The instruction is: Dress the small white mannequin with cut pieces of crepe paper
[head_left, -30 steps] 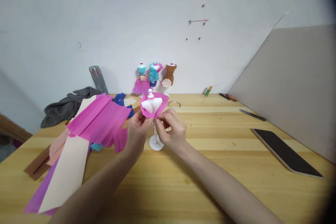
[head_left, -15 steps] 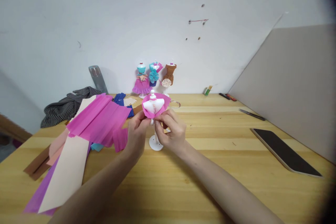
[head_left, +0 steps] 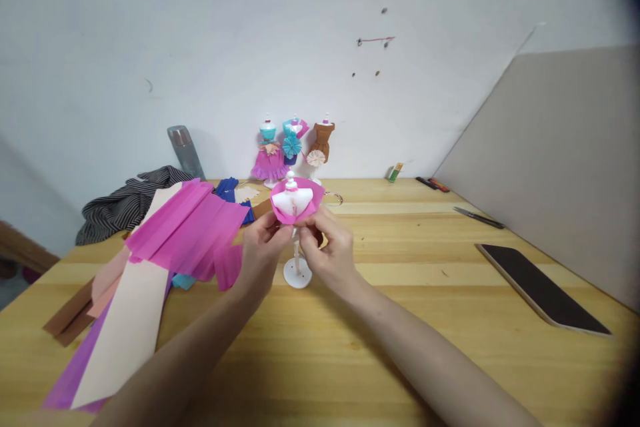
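Observation:
A small white dress form stands upright on a round white base in front of me. Bright pink crepe paper wraps around its upper body and flares out at the shoulders. My left hand pinches the lower left edge of this paper between thumb and fingers. On the opposite side my right hand pinches the lower right edge, its fingers curled. The fingertips hide part of the form's waist.
Pink crepe paper sheets and cream strips lie at left, beside a striped cloth and a bottle. Dressed mini forms stand by the wall. To the right are scissors and a dark board.
My right thumb and fingers have shifted slightly at the form's waist, leaving more of the stand's stem showing. My left hand stays nearly in place, and the view has moved a little.

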Demonstrator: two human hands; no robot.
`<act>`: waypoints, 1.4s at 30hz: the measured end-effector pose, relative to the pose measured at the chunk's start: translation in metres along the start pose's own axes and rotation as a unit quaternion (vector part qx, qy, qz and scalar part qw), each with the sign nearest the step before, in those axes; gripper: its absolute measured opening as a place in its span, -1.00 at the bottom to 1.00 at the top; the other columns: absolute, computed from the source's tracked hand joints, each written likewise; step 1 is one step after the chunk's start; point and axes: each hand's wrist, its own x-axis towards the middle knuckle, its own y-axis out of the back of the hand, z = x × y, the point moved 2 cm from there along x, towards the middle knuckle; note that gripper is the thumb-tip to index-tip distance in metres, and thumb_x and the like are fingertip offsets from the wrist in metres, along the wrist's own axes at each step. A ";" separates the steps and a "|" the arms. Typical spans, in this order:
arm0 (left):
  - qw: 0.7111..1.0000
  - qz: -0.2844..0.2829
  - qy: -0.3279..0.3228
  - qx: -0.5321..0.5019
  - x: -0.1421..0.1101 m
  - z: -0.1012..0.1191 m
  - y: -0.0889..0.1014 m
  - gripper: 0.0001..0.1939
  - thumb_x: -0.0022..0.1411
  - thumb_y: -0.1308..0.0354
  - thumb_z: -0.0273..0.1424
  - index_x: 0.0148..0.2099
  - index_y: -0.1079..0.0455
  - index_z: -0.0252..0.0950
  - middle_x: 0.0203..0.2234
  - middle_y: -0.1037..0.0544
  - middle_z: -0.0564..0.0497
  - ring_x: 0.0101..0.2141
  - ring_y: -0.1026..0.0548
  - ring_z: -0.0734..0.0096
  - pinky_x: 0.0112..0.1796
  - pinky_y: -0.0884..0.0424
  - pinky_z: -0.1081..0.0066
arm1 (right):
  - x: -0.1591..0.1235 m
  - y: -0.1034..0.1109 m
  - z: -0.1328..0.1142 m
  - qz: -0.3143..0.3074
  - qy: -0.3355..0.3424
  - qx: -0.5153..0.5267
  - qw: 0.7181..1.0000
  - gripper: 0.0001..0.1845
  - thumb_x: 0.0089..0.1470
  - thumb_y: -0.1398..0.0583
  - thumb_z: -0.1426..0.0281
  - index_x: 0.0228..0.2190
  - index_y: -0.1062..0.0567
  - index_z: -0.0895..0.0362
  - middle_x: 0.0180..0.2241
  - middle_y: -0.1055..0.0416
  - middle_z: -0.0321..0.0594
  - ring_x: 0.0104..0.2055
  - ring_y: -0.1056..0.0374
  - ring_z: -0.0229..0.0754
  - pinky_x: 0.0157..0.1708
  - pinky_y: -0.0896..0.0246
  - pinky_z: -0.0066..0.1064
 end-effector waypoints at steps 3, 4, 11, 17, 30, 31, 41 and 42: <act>1.000 -0.002 0.000 -0.002 0.002 0.001 0.000 -0.75 0.02 -0.27 -0.40 -0.19 -0.53 -0.33 -0.30 -0.62 -0.04 -0.22 -0.53 0.27 -0.15 -0.40 0.33 | 0.002 0.001 -0.001 -0.004 -0.030 0.011 0.999 -0.82 0.00 -0.07 0.58 -0.54 -0.38 0.14 -0.57 -0.18 -0.34 -0.53 -0.10 -0.30 -0.53 0.00 -0.44; 1.000 -0.003 0.001 -0.006 0.002 0.001 0.000 -0.74 0.00 -0.29 -0.39 -0.20 -0.53 -0.34 -0.30 -0.62 -0.05 -0.23 -0.53 0.27 -0.15 -0.41 0.32 | 0.003 0.001 0.000 -0.005 -0.038 0.016 0.999 -0.82 -0.01 -0.07 0.57 -0.56 -0.37 0.14 -0.58 -0.17 -0.34 -0.53 -0.09 -0.30 -0.53 0.00 -0.44; 1.000 -0.011 0.014 -0.024 0.005 0.003 -0.002 -0.71 -0.08 -0.37 -0.39 -0.23 -0.54 -0.34 -0.36 -0.63 -0.05 -0.31 -0.53 0.31 -0.21 -0.43 0.32 | 0.006 0.005 0.007 -0.011 -0.075 0.069 0.995 -0.85 -0.06 -0.08 0.51 -0.61 -0.30 0.13 -0.60 -0.12 -0.36 -0.54 -0.06 -0.30 -0.53 0.04 -0.44; 1.000 0.010 -0.001 -0.009 0.006 0.003 0.000 -0.75 -0.05 -0.35 -0.38 -0.26 -0.55 -0.35 -0.38 -0.62 -0.04 -0.32 -0.53 0.32 -0.23 -0.41 0.35 | 0.007 0.006 0.009 -0.030 -0.086 0.088 0.992 -0.85 -0.06 -0.08 0.46 -0.62 -0.34 0.13 -0.61 -0.21 -0.33 -0.53 -0.12 -0.27 -0.52 -0.03 -0.42; 0.990 -0.004 0.091 -0.107 0.024 0.001 0.011 -0.79 -0.06 -0.31 -0.29 -0.52 -0.40 -0.31 -0.60 -0.45 0.05 -0.48 -0.40 0.43 -0.34 -0.36 0.39 | 0.007 0.005 0.016 -0.027 -0.165 0.112 0.979 -0.79 0.01 -0.12 0.38 -0.61 -0.38 0.15 -0.64 -0.20 -0.35 -0.55 -0.13 -0.29 -0.57 0.00 -0.45; 0.987 -0.020 0.108 -0.116 0.026 0.001 0.012 -0.78 -0.06 -0.32 -0.28 -0.51 -0.41 -0.32 -0.57 -0.45 0.03 -0.47 -0.41 0.42 -0.33 -0.37 0.38 | 0.008 0.005 0.017 -0.025 -0.173 0.115 0.978 -0.79 0.01 -0.12 0.37 -0.61 -0.37 0.14 -0.65 -0.20 -0.35 -0.56 -0.12 -0.30 -0.57 0.01 -0.45; 0.937 -0.183 0.185 -0.231 0.017 -0.003 0.023 -0.54 -0.14 -0.39 -0.27 -0.15 -0.47 -0.29 -0.61 -0.37 0.11 -0.56 -0.31 0.51 -0.41 -0.33 0.37 | 0.012 0.004 0.029 -0.036 -0.253 0.164 0.953 -0.71 0.01 -0.13 0.23 -0.61 -0.39 0.15 -0.75 -0.10 -0.43 -0.67 -0.02 -0.34 -0.64 0.09 -0.45; 0.933 -0.196 0.188 -0.235 0.014 -0.001 0.022 -0.53 -0.13 -0.37 -0.28 -0.11 -0.46 -0.26 -0.65 -0.32 0.15 -0.60 -0.26 0.53 -0.44 -0.31 0.39 | 0.012 0.004 0.029 -0.036 -0.252 0.164 0.953 -0.71 0.01 -0.14 0.23 -0.61 -0.39 0.15 -0.75 -0.10 -0.43 -0.67 -0.02 -0.34 -0.63 0.09 -0.45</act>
